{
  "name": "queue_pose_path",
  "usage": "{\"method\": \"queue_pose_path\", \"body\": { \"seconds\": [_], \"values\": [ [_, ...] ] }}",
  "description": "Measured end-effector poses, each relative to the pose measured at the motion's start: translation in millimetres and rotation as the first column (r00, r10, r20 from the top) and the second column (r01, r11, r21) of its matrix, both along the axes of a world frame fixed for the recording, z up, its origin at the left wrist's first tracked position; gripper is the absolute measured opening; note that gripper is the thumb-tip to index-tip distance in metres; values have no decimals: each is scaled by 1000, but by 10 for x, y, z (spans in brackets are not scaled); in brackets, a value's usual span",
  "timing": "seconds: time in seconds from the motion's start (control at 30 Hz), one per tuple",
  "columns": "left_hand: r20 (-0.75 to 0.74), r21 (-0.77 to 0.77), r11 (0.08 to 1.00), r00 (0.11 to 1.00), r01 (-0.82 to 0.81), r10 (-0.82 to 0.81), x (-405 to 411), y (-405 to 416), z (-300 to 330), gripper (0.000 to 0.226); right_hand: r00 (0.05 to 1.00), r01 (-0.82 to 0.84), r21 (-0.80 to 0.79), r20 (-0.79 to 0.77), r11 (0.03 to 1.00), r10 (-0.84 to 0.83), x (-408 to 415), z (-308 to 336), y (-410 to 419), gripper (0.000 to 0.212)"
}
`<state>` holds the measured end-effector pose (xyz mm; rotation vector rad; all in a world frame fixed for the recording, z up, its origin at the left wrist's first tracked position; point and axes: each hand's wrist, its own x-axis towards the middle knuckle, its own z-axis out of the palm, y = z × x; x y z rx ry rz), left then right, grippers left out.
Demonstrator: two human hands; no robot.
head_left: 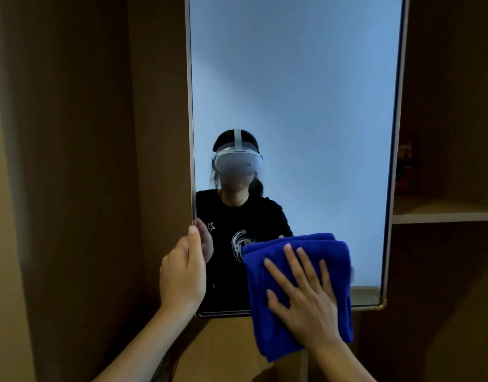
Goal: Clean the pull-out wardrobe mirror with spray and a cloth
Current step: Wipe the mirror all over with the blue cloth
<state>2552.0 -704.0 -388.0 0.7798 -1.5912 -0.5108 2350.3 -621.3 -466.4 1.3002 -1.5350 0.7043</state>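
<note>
The tall pull-out mirror (292,106) fills the middle of the view in a thin pale frame. It reflects a person in a white headset and a black shirt. My left hand (183,274) grips the mirror's left edge low down, thumb on the front. My right hand (306,296) lies flat with fingers spread, pressing a folded blue cloth (275,337) against the mirror's lower right part. The cloth hangs past the mirror's bottom edge. No spray bottle is in view.
Brown wardrobe panels (71,161) stand to the left. On the right a wooden shelf (444,216) holds a dim orange-red object (405,166) close behind the mirror's frame. A gold corner fitting (382,304) marks the mirror's bottom right.
</note>
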Motion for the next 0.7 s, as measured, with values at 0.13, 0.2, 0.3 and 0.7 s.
{"method": "queue_pose_path", "body": {
  "seconds": [0.13, 0.2, 0.3, 0.7],
  "values": [
    [30, -36, 999, 999, 21, -20, 33, -29, -225, 64, 998, 30, 3, 51, 1000, -30, -223, -28, 109, 56],
    [31, -36, 999, 999, 16, -15, 32, -33, -239, 62, 997, 43, 7, 69, 999, -43, -194, -35, 99, 56],
    [28, -23, 1000, 999, 21, -20, 32, 23, -235, 62, 990, 59, -17, 128, 998, -57, -15, -58, 31, 56],
    [-50, 41, 995, 995, 87, -85, 43, 94, -132, 70, 995, 57, 97, 76, 994, -64, 1045, -29, -456, 69]
  ]
}}
